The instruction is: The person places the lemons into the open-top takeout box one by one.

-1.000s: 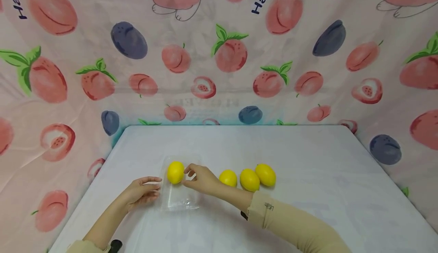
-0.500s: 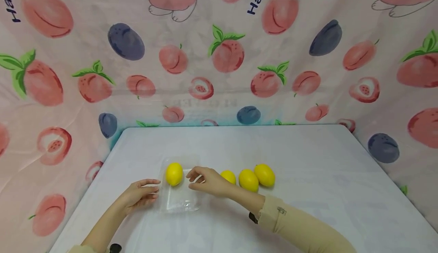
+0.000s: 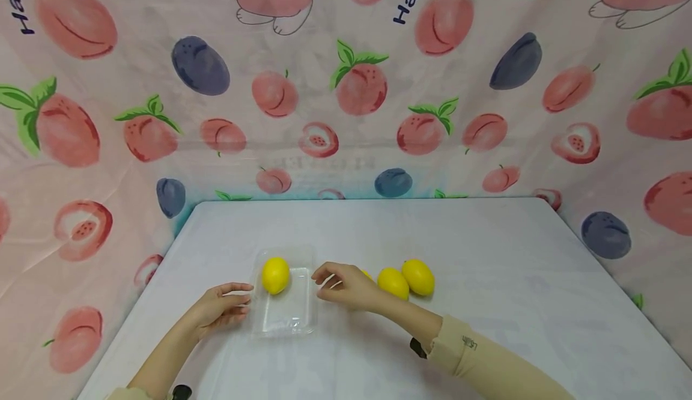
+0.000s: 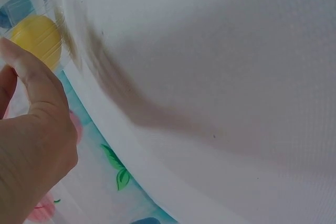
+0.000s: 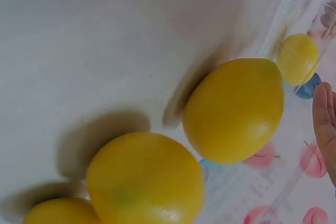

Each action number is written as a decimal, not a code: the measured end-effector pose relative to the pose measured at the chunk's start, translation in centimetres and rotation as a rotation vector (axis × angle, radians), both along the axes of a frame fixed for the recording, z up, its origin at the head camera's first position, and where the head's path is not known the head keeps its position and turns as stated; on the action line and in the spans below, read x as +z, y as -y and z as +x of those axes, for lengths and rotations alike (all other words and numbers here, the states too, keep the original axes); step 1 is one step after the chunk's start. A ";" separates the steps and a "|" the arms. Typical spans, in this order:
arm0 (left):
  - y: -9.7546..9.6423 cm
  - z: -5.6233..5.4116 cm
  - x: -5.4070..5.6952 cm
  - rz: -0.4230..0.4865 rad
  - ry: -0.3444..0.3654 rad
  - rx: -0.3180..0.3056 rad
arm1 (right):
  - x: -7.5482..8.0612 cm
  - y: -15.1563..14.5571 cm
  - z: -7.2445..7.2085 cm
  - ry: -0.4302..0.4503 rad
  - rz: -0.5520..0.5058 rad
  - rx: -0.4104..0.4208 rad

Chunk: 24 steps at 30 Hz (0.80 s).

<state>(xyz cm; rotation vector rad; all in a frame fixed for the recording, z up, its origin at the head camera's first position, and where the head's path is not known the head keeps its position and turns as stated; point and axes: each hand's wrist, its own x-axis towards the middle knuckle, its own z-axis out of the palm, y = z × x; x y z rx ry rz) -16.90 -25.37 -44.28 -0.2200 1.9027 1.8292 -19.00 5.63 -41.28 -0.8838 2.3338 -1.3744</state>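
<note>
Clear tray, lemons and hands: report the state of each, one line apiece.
Clear plastic rectangular tray: looks open-topped, one lemon inside.
Yellow oval lemon in the tray: lying toward the far left, released.
Yellow oval lemon nearest the tray: loose on the table, mostly hidden in the head view.
Two other yellow oval lemons: loose, side by side.
Left hand: fingers extended, at the tray's left edge.
Right hand: fingers bent, holding nothing.

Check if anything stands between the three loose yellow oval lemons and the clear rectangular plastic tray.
The right hand does: in the head view it is between them, at the tray's right edge, covering most of the nearest lemon. Nothing else visible stands there; the left hand is on the opposite side.
</note>
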 end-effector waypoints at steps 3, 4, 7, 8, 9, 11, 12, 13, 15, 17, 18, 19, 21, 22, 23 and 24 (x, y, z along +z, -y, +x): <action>0.0 0.0 -0.1 -0.005 -0.002 0.000 | 0.1 -0.8 0.1 -0.024 0.014 -0.011; 0.0 0.0 -0.1 -0.009 -0.001 0.001 | 0.1 -1.1 0.1 -0.034 0.023 -0.015; 0.0 -0.1 -0.2 -0.015 0.002 0.006 | -0.1 -1.9 0.0 -0.074 0.071 -0.033; 0.0 -0.1 -0.3 -0.016 0.002 0.006 | -0.2 -2.2 0.0 -0.085 0.093 -0.041; 0.1 -0.1 -0.3 -0.015 0.000 0.002 | -0.3 -2.4 -0.1 -0.093 0.115 -0.052; 0.1 -0.1 -0.3 -0.016 0.000 0.003 | -0.5 -2.9 -0.3 -0.109 0.154 -0.074; 0.1 -0.1 -0.3 -0.015 -0.002 0.000 | -0.6 -3.1 -0.3 -0.113 0.168 -0.086; 0.1 -0.2 -0.3 -0.016 -0.005 -0.002 | -0.7 -3.3 -0.4 -0.121 0.178 -0.093; 0.1 -0.2 -0.2 -0.016 -0.008 -0.007 | -0.8 -3.6 -0.6 -0.142 0.188 -0.111; 0.1 -0.3 0.0 -0.023 -0.011 -0.009 | -0.9 -3.9 -0.8 -0.159 0.186 -0.120; 0.1 -0.3 0.0 -0.025 -0.012 -0.009 | -0.9 -4.0 -0.8 -0.166 0.183 -0.121; 0.1 -0.3 0.1 -0.029 -0.014 -0.009 | -1.0 -4.2 -0.8 -0.171 0.183 -0.124; 0.0 -0.3 0.1 -0.035 -0.015 -0.009 | -1.0 -4.5 -0.9 -0.184 0.192 -0.126; 0.0 -0.2 0.1 -0.034 -0.013 -0.009 | -1.1 -4.6 -0.9 -0.199 0.203 -0.128; 0.0 -0.2 0.1 -0.032 -0.012 -0.009 | -1.1 -4.8 -0.8 -0.221 0.230 -0.132; 0.0 -0.1 0.0 -0.029 -0.011 -0.010 | -1.1 -4.9 -0.8 -0.252 0.264 -0.133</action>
